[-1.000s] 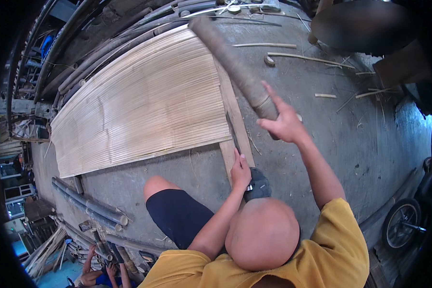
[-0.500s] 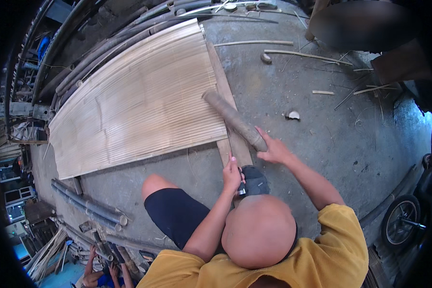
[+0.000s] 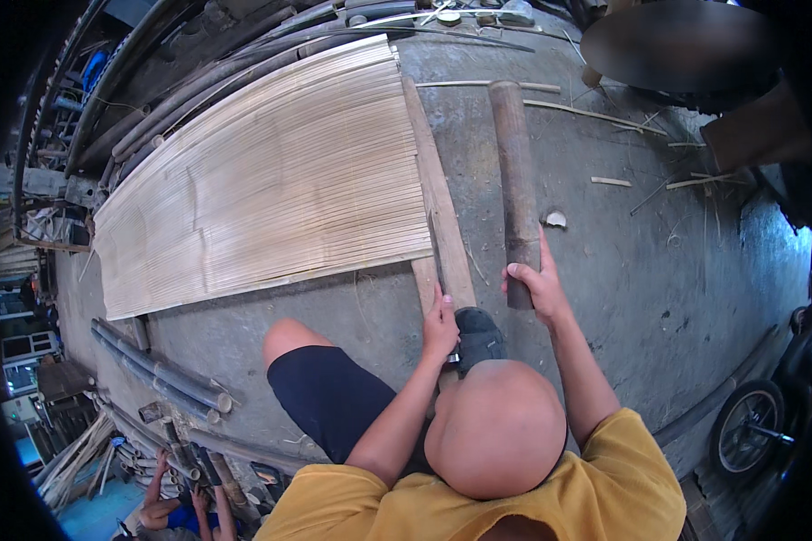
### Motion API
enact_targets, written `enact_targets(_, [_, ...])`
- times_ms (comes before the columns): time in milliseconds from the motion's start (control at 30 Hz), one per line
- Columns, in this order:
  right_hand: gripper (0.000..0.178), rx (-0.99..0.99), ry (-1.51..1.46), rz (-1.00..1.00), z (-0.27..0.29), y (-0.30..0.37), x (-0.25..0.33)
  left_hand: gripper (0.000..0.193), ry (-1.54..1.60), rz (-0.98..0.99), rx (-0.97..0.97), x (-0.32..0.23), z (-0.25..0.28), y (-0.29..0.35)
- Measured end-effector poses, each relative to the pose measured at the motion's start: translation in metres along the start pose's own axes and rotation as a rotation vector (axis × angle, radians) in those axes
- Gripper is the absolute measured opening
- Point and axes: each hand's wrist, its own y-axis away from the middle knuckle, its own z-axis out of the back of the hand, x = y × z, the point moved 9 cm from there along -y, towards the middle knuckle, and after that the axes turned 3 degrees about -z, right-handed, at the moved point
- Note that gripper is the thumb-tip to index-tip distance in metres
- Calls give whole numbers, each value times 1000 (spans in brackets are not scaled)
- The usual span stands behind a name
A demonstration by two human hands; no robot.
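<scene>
My right hand [image 3: 543, 281] grips the lower end of a thick brown bamboo piece [image 3: 514, 162], which stands out ahead almost straight over the concrete floor. Closed round a long, narrow dark blade that looks like a knife [image 3: 439, 248] is my left hand [image 3: 439, 329]; the grip is mostly covered by its fingers. The blade lies along a wooden plank [image 3: 435, 176]. Left of the plank spreads a large sheet of pale bamboo slats [image 3: 271, 180], its near right corner close to the blade.
Bamboo poles [image 3: 158, 365] lie at the left, with more stacked behind the sheet. Thin strips [image 3: 595, 117] and a small cut piece [image 3: 555, 219] lie on the floor. A wheel [image 3: 749, 424] stands at the right. Another person's arms [image 3: 189, 514] show at lower left.
My right hand has swung the bamboo piece rightward, off the sheet's edge and plank, turning it from slanted to nearly straight ahead. My left hand with the knife has barely moved.
</scene>
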Motion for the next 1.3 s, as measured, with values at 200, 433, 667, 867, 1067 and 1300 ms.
enact_targets(200, [101, -23, -36, -45, -2, 2, -8, 57, 174, 189, 49, -23, 2, 24])
enact_targets(433, [100, 51, 224, 138, -21, -12, 19, 58, 177, 125, 17, -36, 4, 20])
enact_targets(667, [104, 84, 404, 224, -25, -10, 24, 56, 160, 167, 32, -39, 4, 14])
enact_targets(867, [106, 85, 525, 314, -43, 11, 66, 58, 212, 176, 22, -28, 8, 21])
enact_targets(1067, [109, -16, 513, 413, -24, 12, 26, 56, 272, 179, 25, -16, -2, 27])
enact_targets(1300, [105, 202, 1050, -94, -14, -19, -45, 58, 332, 279, 72, -16, 1, 15])
